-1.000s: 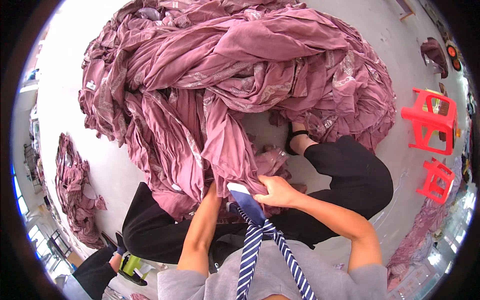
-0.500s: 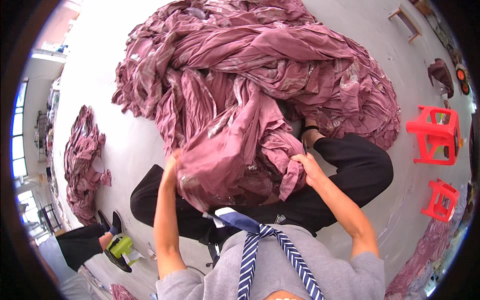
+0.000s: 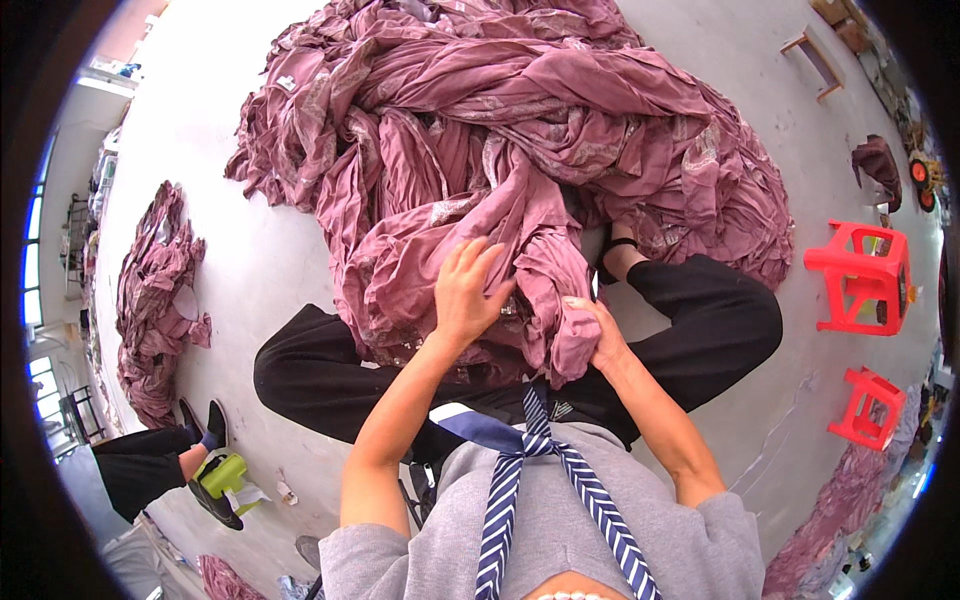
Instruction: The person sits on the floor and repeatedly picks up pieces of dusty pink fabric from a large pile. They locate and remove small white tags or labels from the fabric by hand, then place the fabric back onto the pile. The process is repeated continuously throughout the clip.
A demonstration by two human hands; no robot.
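Observation:
A big heap of dusky-pink cloth (image 3: 560, 95) with pale patterned bands lies on the floor in front of me and runs down into my lap. My left hand (image 3: 468, 296) is open over the cloth, its fingers stretched and thumb apart; whether the palm touches it I cannot tell. My right hand (image 3: 603, 335) grips a bunched fold of the cloth (image 3: 572, 345) between thumb and fingers. Just above that hand a thin, shiny sliver shows, too small to name. My crossed legs in black trousers (image 3: 715, 325) frame the near part of the heap.
A smaller pink pile (image 3: 160, 310) lies at the left. Another person's dark-shod feet (image 3: 215, 430) are beside a green box (image 3: 222, 475) at lower left. Two red plastic stools (image 3: 865, 275) stand at the right, a small wooden stool (image 3: 815, 65) farther back. More cloth (image 3: 835, 510) lies lower right.
My left hand has let go of the cloth's left edge and moved right, over its middle. The spread cloth has dropped into folds. My right hand keeps its hold, slightly lower.

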